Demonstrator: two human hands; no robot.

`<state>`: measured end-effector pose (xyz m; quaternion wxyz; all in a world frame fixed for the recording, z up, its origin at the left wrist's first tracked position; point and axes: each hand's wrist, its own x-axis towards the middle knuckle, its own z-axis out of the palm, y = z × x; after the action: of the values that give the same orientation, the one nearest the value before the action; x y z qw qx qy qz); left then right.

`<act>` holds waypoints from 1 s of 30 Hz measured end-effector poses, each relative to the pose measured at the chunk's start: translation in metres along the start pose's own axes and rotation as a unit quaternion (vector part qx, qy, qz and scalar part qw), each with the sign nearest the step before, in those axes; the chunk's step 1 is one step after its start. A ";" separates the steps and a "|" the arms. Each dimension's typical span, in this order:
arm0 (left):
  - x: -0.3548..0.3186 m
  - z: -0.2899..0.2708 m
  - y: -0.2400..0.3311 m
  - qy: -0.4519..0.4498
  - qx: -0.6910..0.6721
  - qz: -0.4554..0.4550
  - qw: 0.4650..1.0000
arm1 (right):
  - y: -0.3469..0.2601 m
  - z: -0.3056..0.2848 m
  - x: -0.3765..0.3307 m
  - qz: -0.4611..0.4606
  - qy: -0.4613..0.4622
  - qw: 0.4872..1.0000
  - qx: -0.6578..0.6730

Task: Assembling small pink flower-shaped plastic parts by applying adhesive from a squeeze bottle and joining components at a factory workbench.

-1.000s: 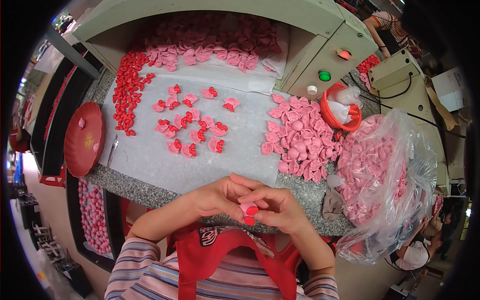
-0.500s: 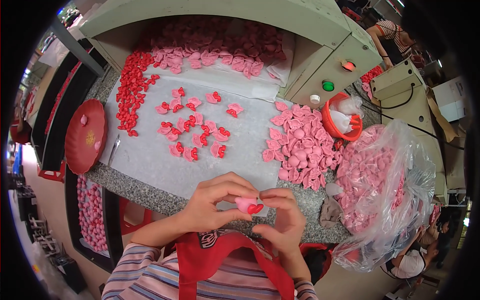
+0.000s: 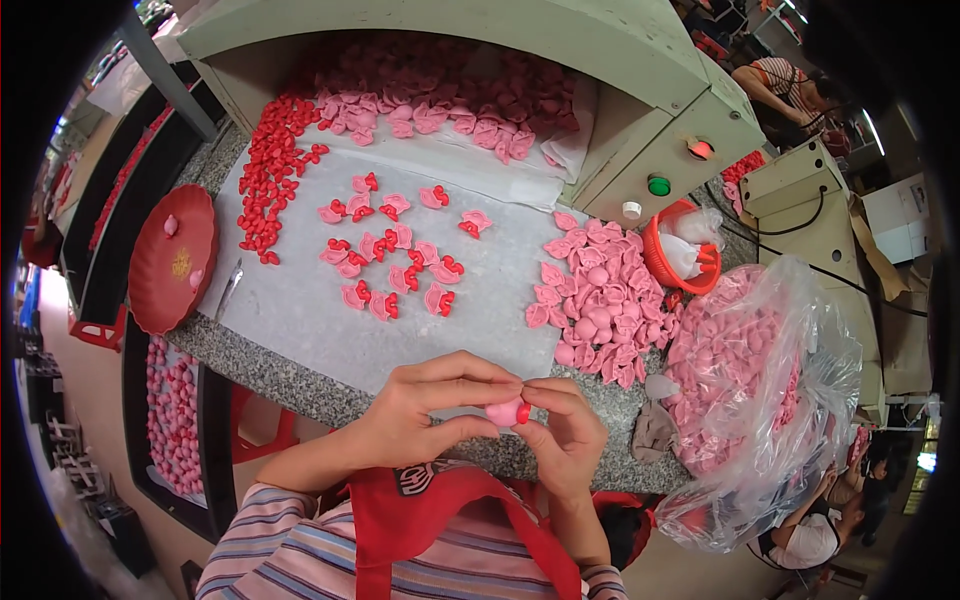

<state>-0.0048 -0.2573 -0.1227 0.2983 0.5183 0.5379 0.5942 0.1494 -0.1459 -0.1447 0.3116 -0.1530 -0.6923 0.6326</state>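
Both hands meet above the near edge of the bench, whose speckled stone surface shows around a smooth, pale paper sheet. The left hand pinches a rounded, matte pink piece between its thumb below and its long, straight fingers above; the right hand, curled, closes thumb and fingertips around the glossy red tip at the piece's right end. On the sheet lie a loose cluster of frilled pink shapes with red knobs and, at its left side, a strewn band of small, shiny red bits. A heap of crimped, folded pink pieces, some smooth and domed, spreads over the sheet's right edge onto the stone. Near it stand a round orange-red plastic basket and a crinkled, transparent bag bulging with more pink pieces, with a rumpled grey-brown cloth just beside it. At the far left sits a fluted red dish, a slim metal tool near its rim.
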 end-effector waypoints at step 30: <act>-0.010 0.021 -0.017 0.087 -0.203 -0.068 0.973 | -0.016 0.005 0.014 -0.093 -0.025 0.966 -0.239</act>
<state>0.0140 -0.2559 -0.1441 0.3891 0.3553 0.4643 0.7119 0.1386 -0.1435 -0.1254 0.3061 -0.1420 -0.8419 0.4210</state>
